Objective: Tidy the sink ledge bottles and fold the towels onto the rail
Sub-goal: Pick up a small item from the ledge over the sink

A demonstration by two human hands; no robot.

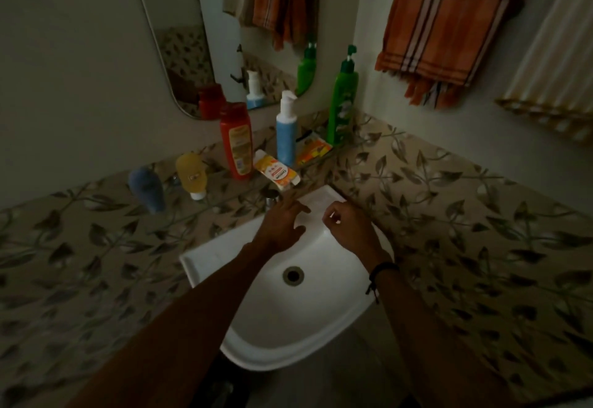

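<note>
Left hand (282, 218) I see spread, fingers loose over the sink (288, 327); right hand (346, 225) curls empty. Bottles (236, 141) stand on the ledge; towel (446, 22) hangs beyond.

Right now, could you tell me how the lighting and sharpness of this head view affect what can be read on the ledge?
Head view: dim overall, brightest on the white sink; edges darken and bend from the wide lens; the dark blue bottle and yellow bottle are soft, their labels unreadable; the red bottle shows clearer; both hands slightly blurred.
</note>
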